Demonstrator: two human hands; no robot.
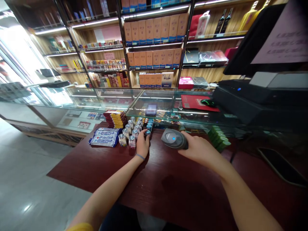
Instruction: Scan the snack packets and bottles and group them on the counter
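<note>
In my right hand, fingers wrapped round its handle, is a grey barcode scanner above the dark red tabletop. My left hand has its thumb and index finger around a small blue container, the front one of a row of similar blue containers. To the left of that hand stand rows of small clear jars with silvery lids. Farther left lie blue-and-white packets. Behind them rise stacks of dark red and yellow packs.
Green containers stand to the right of my right hand, and a phone lies at the far right. Behind the table runs a glass display counter with a red mat and a mouse. A monitor overhangs the right side.
</note>
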